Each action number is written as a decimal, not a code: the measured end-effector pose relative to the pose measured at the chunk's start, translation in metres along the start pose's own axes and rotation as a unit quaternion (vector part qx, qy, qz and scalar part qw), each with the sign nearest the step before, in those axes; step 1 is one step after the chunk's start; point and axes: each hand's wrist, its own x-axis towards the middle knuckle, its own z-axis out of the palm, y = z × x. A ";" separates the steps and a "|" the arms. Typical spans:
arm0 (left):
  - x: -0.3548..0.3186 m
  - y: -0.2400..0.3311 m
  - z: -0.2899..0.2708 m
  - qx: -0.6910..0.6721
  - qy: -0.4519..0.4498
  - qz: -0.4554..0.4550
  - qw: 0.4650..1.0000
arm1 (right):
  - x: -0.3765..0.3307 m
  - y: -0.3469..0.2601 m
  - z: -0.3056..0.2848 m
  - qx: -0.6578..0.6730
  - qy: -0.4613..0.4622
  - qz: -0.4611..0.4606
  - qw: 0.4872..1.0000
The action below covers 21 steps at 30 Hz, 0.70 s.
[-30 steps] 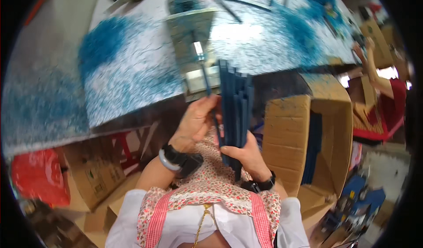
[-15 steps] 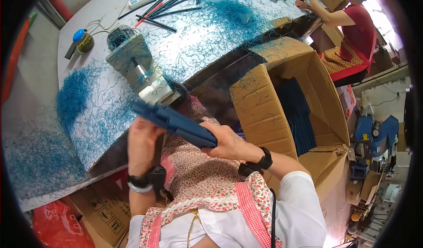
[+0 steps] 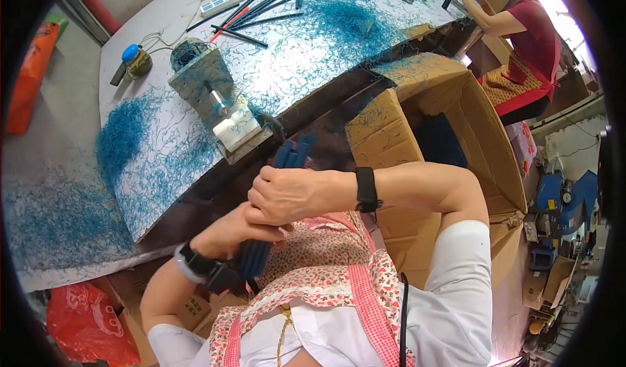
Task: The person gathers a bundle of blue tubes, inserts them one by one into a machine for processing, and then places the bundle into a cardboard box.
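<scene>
Both my hands grip one bundle of long dark blue strips [image 3: 295, 153] close to my chest. My right hand [image 3: 287, 194] wraps over the bundle from the right, a black band on its wrist. Below it, my left hand [image 3: 225, 230] closes around the bundle from the left, also wearing a wristband. The strips run from my apron up toward the table edge, their upper ends showing above my right hand. Just beyond the bundle's tips a small machine with a white block [image 3: 225, 116] stands on the white table [image 3: 163, 47].
Blue shavings cover the table, thickest at a pile [image 3: 120, 132] on the left. More dark strips [image 3: 261, 8] and a power strip [image 3: 222, 3] lie at the far side. An open cardboard box [image 3: 437, 125] stands to my right. Another person in red [image 3: 521, 34] works at the far right.
The bundle has swung from lying across my hands to pointing up toward the table edge. My right hand has moved over the top of it; my view has tilted further left.
</scene>
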 end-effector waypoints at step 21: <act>-0.001 0.021 -0.001 -0.284 0.322 0.266 0.863 | 0.030 0.033 0.016 0.654 0.215 0.329 0.646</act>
